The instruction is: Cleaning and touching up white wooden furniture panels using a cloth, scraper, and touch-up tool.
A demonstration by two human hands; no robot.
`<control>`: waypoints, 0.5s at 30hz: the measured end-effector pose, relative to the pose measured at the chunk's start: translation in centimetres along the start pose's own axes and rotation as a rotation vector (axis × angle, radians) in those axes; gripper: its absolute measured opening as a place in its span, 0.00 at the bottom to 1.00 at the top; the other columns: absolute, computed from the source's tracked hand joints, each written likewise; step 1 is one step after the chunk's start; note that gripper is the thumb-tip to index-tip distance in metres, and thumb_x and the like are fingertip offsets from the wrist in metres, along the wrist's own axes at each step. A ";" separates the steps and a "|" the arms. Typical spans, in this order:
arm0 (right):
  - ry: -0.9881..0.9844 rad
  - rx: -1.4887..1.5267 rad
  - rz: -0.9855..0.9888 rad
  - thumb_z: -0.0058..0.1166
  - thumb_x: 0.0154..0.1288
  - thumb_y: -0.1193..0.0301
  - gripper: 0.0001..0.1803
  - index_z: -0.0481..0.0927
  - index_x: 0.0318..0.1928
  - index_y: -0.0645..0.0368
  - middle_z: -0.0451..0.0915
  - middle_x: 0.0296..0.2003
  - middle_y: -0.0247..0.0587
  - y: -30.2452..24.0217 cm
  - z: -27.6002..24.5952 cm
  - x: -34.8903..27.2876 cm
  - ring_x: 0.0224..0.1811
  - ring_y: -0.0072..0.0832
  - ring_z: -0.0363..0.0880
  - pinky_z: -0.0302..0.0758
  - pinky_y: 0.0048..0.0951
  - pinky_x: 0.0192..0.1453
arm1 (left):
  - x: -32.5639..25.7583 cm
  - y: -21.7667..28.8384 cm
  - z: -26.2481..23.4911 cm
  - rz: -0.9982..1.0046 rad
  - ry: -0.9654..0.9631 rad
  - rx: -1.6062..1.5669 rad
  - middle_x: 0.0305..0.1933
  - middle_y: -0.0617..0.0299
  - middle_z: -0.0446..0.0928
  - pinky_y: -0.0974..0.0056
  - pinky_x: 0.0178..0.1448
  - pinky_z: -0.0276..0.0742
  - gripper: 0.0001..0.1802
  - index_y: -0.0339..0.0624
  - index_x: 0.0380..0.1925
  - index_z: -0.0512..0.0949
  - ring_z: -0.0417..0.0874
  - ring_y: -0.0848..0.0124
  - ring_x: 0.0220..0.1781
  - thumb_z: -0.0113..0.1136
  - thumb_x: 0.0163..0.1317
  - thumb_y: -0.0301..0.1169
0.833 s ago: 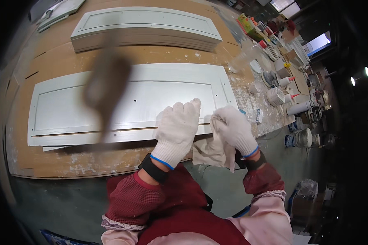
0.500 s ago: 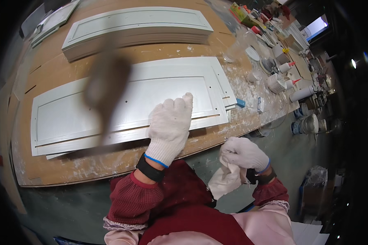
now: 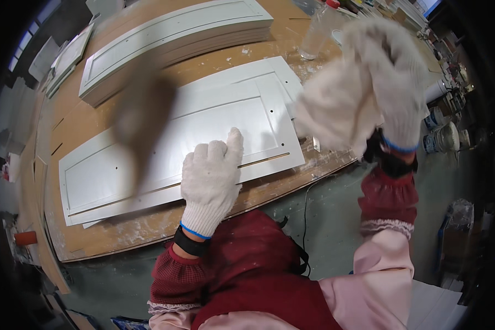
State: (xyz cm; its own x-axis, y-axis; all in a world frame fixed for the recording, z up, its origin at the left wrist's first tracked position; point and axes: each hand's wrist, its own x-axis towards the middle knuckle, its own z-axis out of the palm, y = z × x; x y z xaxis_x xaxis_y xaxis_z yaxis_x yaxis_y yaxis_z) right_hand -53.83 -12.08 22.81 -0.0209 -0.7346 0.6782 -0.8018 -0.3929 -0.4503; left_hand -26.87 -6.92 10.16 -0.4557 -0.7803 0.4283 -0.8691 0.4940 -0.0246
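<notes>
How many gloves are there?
2. One glove is on the left hand, over the near panel; another is on the right hand, holding up a cloth. More could be hidden in the clutter.

panel [image 3: 201, 125]: smooth, glossy | rag [image 3: 334, 107]: matt cloth | gloves [image 3: 210, 173]: rough knit

Worn on head, left of fisheye pair. Looks down at close range, taking in left hand [image 3: 212, 175], right hand [image 3: 403, 91] and desk [image 3: 132, 235].

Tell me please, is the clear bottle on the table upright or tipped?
Upright: the clear bottle stands on its base, its red cap uppermost.
</notes>
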 end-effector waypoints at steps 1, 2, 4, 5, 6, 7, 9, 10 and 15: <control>0.167 -0.101 -0.248 0.61 0.60 0.74 0.14 0.80 0.47 0.62 0.81 0.44 0.38 0.6 1.4 2.6 0.44 0.25 0.79 0.75 0.25 0.48 | 0.2 0.4 0.2 0.017 -0.004 -0.006 0.28 0.67 0.70 0.63 0.34 0.71 0.23 0.46 0.53 0.76 0.74 0.68 0.31 0.58 0.53 0.29; 0.366 -0.235 -0.477 0.60 0.60 0.74 0.15 0.80 0.48 0.63 0.81 0.45 0.42 1.3 3.0 5.2 0.45 0.30 0.79 0.76 0.27 0.49 | 0.3 0.6 0.3 0.016 -0.004 -0.007 0.29 0.67 0.70 0.63 0.34 0.71 0.23 0.47 0.53 0.76 0.74 0.68 0.31 0.58 0.53 0.29; 0.590 -0.131 -0.685 0.59 0.59 0.77 0.15 0.79 0.48 0.64 0.81 0.45 0.48 0.5 5.9 7.6 0.45 0.38 0.80 0.78 0.31 0.49 | 0.0 0.2 0.3 0.006 -0.013 0.011 0.29 0.67 0.70 0.62 0.34 0.71 0.23 0.47 0.53 0.76 0.74 0.68 0.31 0.58 0.53 0.29; 0.229 -0.238 -0.585 0.59 0.59 0.76 0.18 0.77 0.52 0.65 0.79 0.47 0.50 0.3 6.6 7.5 0.48 0.39 0.80 0.78 0.33 0.51 | 0.0 0.1 0.1 -0.002 -0.006 0.009 0.29 0.67 0.70 0.62 0.34 0.71 0.24 0.47 0.53 0.76 0.74 0.68 0.31 0.58 0.53 0.29; -0.134 -0.338 -0.475 0.59 0.60 0.74 0.22 0.75 0.55 0.65 0.78 0.49 0.52 0.4 7.2 7.1 0.50 0.39 0.80 0.77 0.35 0.53 | -0.1 0.0 0.1 -0.011 0.002 0.003 0.29 0.67 0.70 0.62 0.34 0.71 0.24 0.48 0.54 0.76 0.74 0.68 0.31 0.58 0.53 0.29; -0.133 -0.334 -0.481 0.59 0.60 0.74 0.22 0.75 0.55 0.65 0.78 0.49 0.52 1.4 7.4 6.3 0.50 0.39 0.80 0.77 0.35 0.53 | -0.2 -0.2 0.2 -0.017 0.005 0.007 0.29 0.67 0.70 0.62 0.34 0.71 0.24 0.48 0.54 0.76 0.74 0.68 0.31 0.58 0.53 0.29; -0.303 -0.146 -0.381 0.57 0.62 0.64 0.17 0.78 0.47 0.63 0.79 0.43 0.44 4.4 5.8 3.8 0.46 0.37 0.79 0.76 0.34 0.48 | -0.3 0.0 0.5 -0.017 -0.005 0.013 0.29 0.67 0.70 0.62 0.34 0.71 0.24 0.47 0.54 0.75 0.74 0.68 0.31 0.58 0.53 0.29; -0.382 -0.072 -0.202 0.56 0.63 0.59 0.18 0.79 0.43 0.62 0.80 0.40 0.42 5.9 4.7 2.6 0.44 0.36 0.78 0.75 0.34 0.46 | 0.0 0.2 0.6 -0.027 -0.003 0.011 0.29 0.67 0.70 0.62 0.34 0.71 0.24 0.47 0.54 0.75 0.74 0.68 0.31 0.58 0.53 0.29; -0.558 -0.131 0.450 0.52 0.64 0.58 0.18 0.81 0.38 0.63 0.81 0.29 0.46 9.1 2.0 -6.2 0.34 0.35 0.80 0.74 0.35 0.41 | 0.2 0.0 0.0 -0.063 -0.088 0.004 0.30 0.66 0.70 0.61 0.35 0.69 0.27 0.47 0.55 0.76 0.72 0.66 0.30 0.60 0.51 0.26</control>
State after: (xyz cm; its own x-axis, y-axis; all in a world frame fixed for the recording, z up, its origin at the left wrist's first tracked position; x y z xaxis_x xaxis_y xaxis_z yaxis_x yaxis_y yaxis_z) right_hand -59.80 -12.25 13.37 -0.0861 -0.9958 0.0302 -0.8530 0.0580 -0.5187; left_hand -26.92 -7.09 10.25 -0.4150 -0.8407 0.3478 -0.8973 0.4414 -0.0037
